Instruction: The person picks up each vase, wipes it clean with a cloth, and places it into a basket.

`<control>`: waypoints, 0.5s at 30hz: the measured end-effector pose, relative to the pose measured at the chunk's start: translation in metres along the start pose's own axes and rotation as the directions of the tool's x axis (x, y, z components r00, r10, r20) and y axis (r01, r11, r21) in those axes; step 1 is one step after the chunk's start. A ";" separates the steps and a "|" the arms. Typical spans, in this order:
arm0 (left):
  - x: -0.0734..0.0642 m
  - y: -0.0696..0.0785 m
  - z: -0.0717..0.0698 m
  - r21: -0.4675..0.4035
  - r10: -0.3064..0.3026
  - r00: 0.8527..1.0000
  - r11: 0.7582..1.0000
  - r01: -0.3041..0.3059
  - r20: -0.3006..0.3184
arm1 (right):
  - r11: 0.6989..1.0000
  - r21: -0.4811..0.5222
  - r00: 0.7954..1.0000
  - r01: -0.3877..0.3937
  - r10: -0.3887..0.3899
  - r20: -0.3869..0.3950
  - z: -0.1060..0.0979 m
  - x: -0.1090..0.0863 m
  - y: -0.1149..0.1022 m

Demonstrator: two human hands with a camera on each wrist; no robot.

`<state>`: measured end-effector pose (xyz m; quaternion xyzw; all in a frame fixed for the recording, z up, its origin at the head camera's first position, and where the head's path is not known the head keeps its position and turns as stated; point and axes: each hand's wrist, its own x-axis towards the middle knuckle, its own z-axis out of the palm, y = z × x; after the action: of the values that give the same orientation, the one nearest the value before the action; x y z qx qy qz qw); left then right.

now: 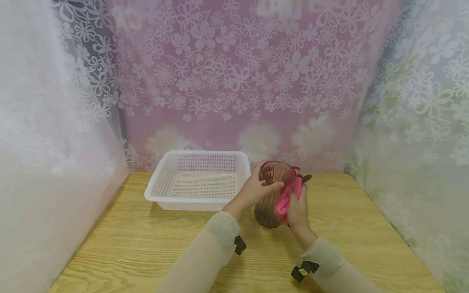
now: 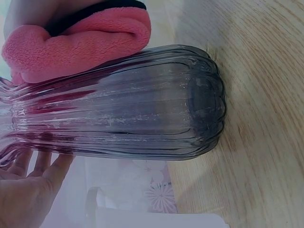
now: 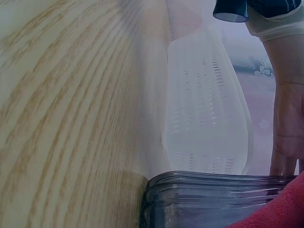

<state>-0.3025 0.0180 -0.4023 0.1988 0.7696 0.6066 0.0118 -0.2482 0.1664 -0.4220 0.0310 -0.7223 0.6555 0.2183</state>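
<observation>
A ribbed glass vase (image 1: 266,214), purplish at its flared mouth and grey toward the base, stands at the right of the table. My left hand (image 1: 252,190) grips it near the neck, thumb across the front below the rim. In the left wrist view, fingers of that hand lie along the side of the vase (image 2: 142,114). With my right hand (image 1: 299,209) I hold a folded pink cloth (image 1: 283,206) with dark edging against the right side of the vase. The fluffy cloth (image 2: 80,52) lies along its upper body in the left wrist view.
Left of the vase is a white perforated plastic basket (image 1: 194,200), close to my left forearm. The wood-grain table (image 1: 146,248) runs back to a pink floral curtain (image 1: 220,81). Pale floral curtains (image 1: 414,154) hang at both sides.
</observation>
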 end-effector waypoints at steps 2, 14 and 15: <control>0.000 0.000 0.000 -0.006 0.008 1.000 1.000 -0.008 0.002 | 1.000 -0.003 1.000 -0.006 0.006 0.003 -0.001 0.003 0.011; -0.001 0.002 0.000 0.010 -0.014 1.000 1.000 0.014 -0.002 | 0.991 -0.084 0.995 -0.101 0.103 0.016 -0.006 0.010 0.040; -0.001 0.002 -0.001 0.013 -0.014 1.000 1.000 0.014 -0.001 | 0.991 -0.089 0.994 -0.104 0.106 0.021 -0.006 0.010 0.040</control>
<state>-0.3011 0.0175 -0.4005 0.1932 0.7749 0.6017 0.0142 -0.2687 0.1803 -0.4558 -0.0083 -0.7536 0.6335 0.1754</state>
